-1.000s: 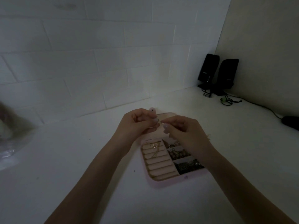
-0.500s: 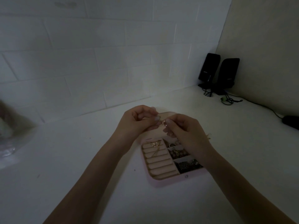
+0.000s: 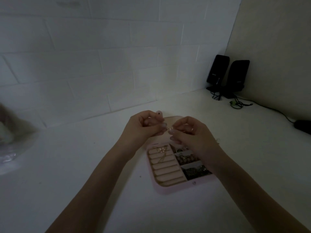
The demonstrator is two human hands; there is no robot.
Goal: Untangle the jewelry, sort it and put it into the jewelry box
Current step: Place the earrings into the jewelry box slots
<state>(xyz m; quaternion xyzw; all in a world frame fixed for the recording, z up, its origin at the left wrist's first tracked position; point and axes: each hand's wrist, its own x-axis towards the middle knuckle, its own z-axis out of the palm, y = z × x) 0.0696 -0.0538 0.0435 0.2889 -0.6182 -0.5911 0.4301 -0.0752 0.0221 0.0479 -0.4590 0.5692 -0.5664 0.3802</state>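
In the head view, dim light falls on a white counter (image 3: pixel 84 165) set against a white tiled wall. The left hand (image 3: pixel 143 126) and the right hand (image 3: pixel 193 137) are raised together above the far end of an open pink jewelry box (image 3: pixel 168 190), fingertips meeting at the middle of the frame. Both hands have their fingers curled, thumb and forefinger of each nipping a small gold piece of jewelry (image 3: pixel 168 128) that spans the narrow gap between them; what kind of piece it is cannot be told in this light. The box lies flat on the counter at about 5 o'clock from the hands, partly hidden beneath the right wrist. Its left half holds ridged ring rolls (image 3: pixel 168 170) with a thin gold chain (image 3: pixel 162 154) draped across the upper ridges; its right half is split into compartments (image 3: pixel 188 158) heaped with dark and gold pieces. At 2 o'clock, in the corner, stand two black speakers (image 3: pixel 228 73) with cables trailing along the counter. At 9 o'clock, at the frame's edge, lies a blurred clear plastic bag (image 3: pixel 8 155).
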